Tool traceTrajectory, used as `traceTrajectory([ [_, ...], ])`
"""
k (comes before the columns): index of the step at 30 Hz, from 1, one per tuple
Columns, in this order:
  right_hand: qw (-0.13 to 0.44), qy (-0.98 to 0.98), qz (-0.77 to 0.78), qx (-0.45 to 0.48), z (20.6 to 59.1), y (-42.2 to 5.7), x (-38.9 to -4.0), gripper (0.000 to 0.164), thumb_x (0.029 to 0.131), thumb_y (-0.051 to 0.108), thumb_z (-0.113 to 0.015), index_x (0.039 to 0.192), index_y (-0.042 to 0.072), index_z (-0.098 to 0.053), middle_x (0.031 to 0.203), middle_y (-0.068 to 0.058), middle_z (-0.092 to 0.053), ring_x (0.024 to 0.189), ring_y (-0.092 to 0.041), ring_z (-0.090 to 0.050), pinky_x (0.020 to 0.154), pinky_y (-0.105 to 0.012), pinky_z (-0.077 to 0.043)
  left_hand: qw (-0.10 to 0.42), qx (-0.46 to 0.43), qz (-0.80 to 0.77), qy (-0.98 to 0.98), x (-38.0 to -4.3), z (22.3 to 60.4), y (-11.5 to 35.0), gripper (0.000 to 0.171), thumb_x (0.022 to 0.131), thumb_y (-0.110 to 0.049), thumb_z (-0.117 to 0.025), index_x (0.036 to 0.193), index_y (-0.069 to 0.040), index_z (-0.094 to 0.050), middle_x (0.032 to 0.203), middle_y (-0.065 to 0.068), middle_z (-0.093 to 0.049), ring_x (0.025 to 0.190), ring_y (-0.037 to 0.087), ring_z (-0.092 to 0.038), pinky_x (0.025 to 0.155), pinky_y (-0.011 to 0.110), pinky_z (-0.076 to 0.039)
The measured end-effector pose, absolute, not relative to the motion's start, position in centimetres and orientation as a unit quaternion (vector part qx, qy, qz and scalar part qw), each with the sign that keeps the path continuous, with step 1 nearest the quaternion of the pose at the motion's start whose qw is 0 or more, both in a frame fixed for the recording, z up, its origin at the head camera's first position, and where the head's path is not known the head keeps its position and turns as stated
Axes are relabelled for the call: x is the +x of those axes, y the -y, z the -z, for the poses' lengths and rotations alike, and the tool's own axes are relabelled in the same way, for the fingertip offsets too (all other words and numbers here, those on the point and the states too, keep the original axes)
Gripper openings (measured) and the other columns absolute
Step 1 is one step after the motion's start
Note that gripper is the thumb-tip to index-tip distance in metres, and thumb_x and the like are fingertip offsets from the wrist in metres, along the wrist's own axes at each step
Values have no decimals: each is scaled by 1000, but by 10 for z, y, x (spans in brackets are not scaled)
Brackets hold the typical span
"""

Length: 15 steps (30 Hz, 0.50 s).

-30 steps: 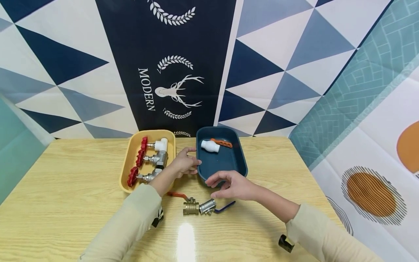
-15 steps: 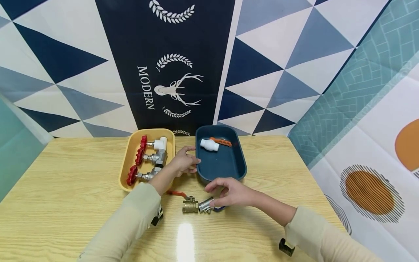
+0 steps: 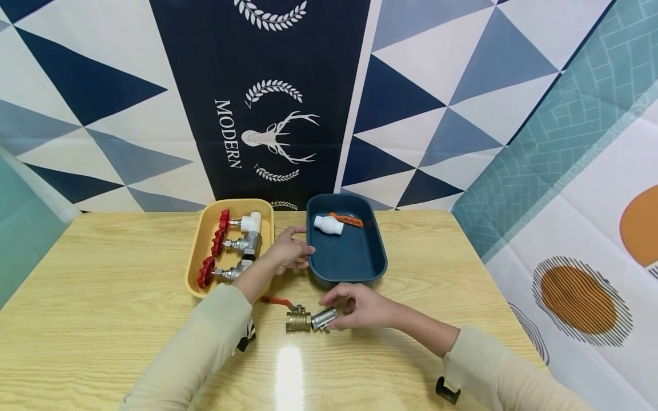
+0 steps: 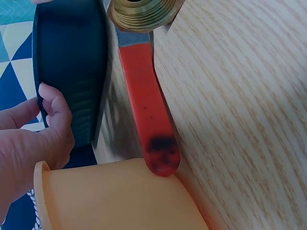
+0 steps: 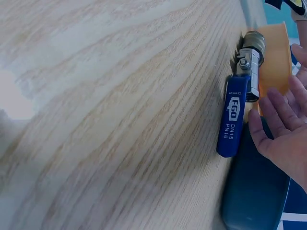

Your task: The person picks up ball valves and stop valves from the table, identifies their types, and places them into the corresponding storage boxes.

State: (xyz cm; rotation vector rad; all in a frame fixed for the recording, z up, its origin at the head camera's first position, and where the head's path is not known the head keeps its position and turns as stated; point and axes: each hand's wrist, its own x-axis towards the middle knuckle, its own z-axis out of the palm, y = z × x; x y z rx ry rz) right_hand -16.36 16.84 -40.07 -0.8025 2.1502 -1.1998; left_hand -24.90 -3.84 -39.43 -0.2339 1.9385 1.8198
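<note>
My left hand (image 3: 289, 251) pinches the near-left rim of the dark blue plastic bin (image 3: 354, 260), thumb inside the rim and fingers outside. Inside that bin lie a white plastic fitting (image 3: 329, 225) and an orange handle (image 3: 346, 220). My right hand (image 3: 362, 307) hovers with parted, bent fingers at the silver ball valve (image 3: 324, 318), holding nothing. This valve's blue lever (image 5: 233, 117) shows in the right wrist view but is hidden behind the hand in the head view. Beside it on the table is a brass ball valve (image 3: 298, 321) with a red lever (image 4: 146, 103).
A yellow bin (image 3: 192, 274) stands left of the blue one, with several valves with red handwheels (image 3: 207, 272) inside; the left forearm passes over its near right corner. The wooden table (image 3: 103, 319) ends at a patterned backdrop (image 3: 277, 57).
My right hand has moved down from the blue bin's near edge to the silver valve, covering its blue lever in the head view. The left hand stays on the blue bin's rim.
</note>
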Motion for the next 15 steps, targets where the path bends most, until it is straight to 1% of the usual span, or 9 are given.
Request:
traceTrajectory([
  [3, 258, -807, 437, -303, 401, -167, -163, 41, 81, 20, -74, 116, 5, -61, 116, -16, -60, 105, -31, -54, 83, -40, -51, 236, -85, -663, -705, -249, 394, 39, 60, 89, -1, -59, 141, -16, -32, 101, 12, -58, 73, 18, -56, 56, 23, -52],
  [5, 251, -811, 431, -306, 403, -166, -163, 41, 80, 21, -74, 116, 6, -61, 115, -14, -60, 102, -28, -54, 82, -40, -51, 237, -85, -661, -706, -249, 393, 39, 60, 89, -2, -59, 141, -16, -32, 103, 12, -58, 74, 19, -57, 56, 23, -52],
  [10, 242, -820, 413, -313, 407, -164, -162, 41, 80, 24, -75, 115, 9, -62, 112, -9, -61, 94, -24, -53, 76, -32, -49, 238, -88, -658, -709, -250, 393, 39, 59, 90, -3, -59, 140, -17, -33, 105, 12, -57, 75, 18, -57, 56, 23, -52],
  [15, 228, -832, 391, -321, 410, -162, -161, 39, 79, 25, -76, 114, 15, -63, 111, -4, -61, 90, -18, -52, 71, -24, -46, 239, -87, -661, -706, -249, 394, 38, 59, 90, -2, -58, 140, -17, -33, 106, 13, -57, 77, 18, -56, 57, 23, -52],
])
